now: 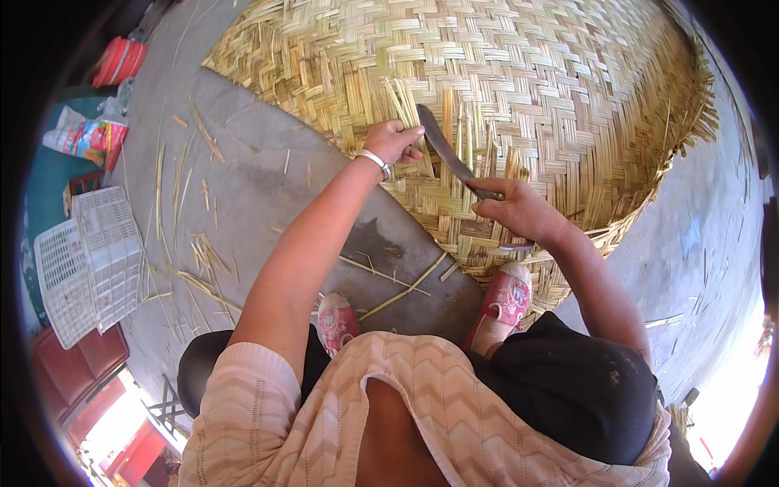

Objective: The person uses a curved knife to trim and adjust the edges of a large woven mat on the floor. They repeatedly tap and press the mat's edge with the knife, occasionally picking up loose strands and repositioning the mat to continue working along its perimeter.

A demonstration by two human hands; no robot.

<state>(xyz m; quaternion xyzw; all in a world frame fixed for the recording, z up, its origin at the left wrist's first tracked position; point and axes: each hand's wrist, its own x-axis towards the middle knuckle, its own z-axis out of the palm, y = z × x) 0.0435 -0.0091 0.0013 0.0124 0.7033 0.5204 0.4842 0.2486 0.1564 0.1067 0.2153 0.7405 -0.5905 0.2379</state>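
Two bare hands are at work just in front of where I stand, both over the big woven mat [560, 89] that spreads across the floor [316, 227]. The right hand [513, 203] grips a knife [445, 148], its fingers wrapped about the near end; the dark, slightly curved blade slants away and to the left, its tip near the other thumb. The left hand [395, 144] has its fingers curled in and pinches a few pale strips [400, 99] that stick up close to the mat's left edge; a white bracelet [376, 164] circles that wrist. More loose ends [462, 134] poke up from the weave beyond the knife. On the right, the mat's rim curves upward, rough and fringed. The person's right shoe [509, 294], pink, is against the mat's near corner, while the left shoe [337, 321] is on the floor. Scraps [209, 252] of straw litter the grey floor leftward, towards a white crate [104, 252], a bright bag [85, 136] and something red and rounded [120, 62].
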